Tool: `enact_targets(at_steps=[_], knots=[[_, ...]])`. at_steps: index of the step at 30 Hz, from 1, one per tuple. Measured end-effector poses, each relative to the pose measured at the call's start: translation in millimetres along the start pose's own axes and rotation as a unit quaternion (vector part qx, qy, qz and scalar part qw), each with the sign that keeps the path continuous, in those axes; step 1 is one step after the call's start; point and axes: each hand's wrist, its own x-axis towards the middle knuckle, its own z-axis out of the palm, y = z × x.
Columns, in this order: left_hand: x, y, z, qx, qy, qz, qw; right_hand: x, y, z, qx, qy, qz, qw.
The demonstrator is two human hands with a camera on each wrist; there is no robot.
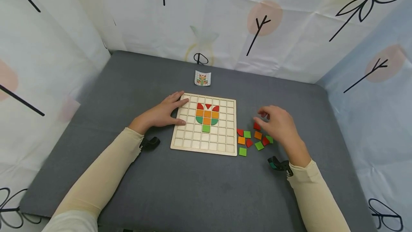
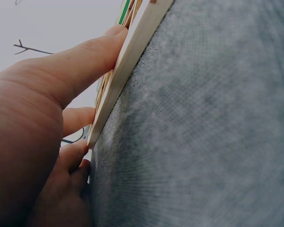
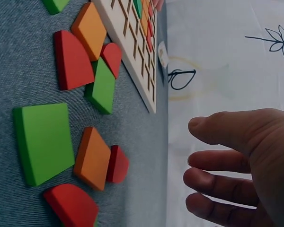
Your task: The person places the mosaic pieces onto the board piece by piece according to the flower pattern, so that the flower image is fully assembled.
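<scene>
A wooden grid board [image 1: 190, 142] holds red, orange and green pieces in its middle columns, with a light green square [image 1: 206, 128] lowest. My left hand [image 1: 162, 113] rests on the board's left edge, fingers spread; in the left wrist view the thumb [image 2: 92, 54] touches the rim. My right hand [image 1: 280, 124] hovers over the loose pieces right of the board, fingers relaxed and slightly bent, holding nothing. In the right wrist view that hand [image 3: 241, 165] is beside a green square [image 3: 47, 142], an orange piece [image 3: 92, 158] and several red pieces, touching none.
A small patterned card [image 1: 202, 78] lies behind the board on the grey table [image 1: 206, 189]. Loose red, orange and green pieces lie close to the board's right edge, among them a green square [image 1: 243, 151]. A printed white cloth [image 1: 128, 17] hangs behind the table.
</scene>
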Motion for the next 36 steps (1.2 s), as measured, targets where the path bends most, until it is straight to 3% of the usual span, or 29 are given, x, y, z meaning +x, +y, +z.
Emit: enact_targets(at_steps=[10, 19, 36], knots=[[1.2, 0.4, -0.6, 0.001, -0.003, 0.000, 1.0000, -7.9, 13.3, 9.2, -0.001, -0.018, 0.025, 0.9995], [-0.7, -0.6, 0.2, 0.001, -0.003, -0.001, 1.0000, -8.1, 14.5, 22.2, -0.022, -0.067, 0.048, 0.9963], [-1.4, 1.8, -1.9, -0.003, -0.002, 0.001, 1.0000, -4.0, 10.3, 26.4, -0.008, -0.054, 0.016, 0.9984]])
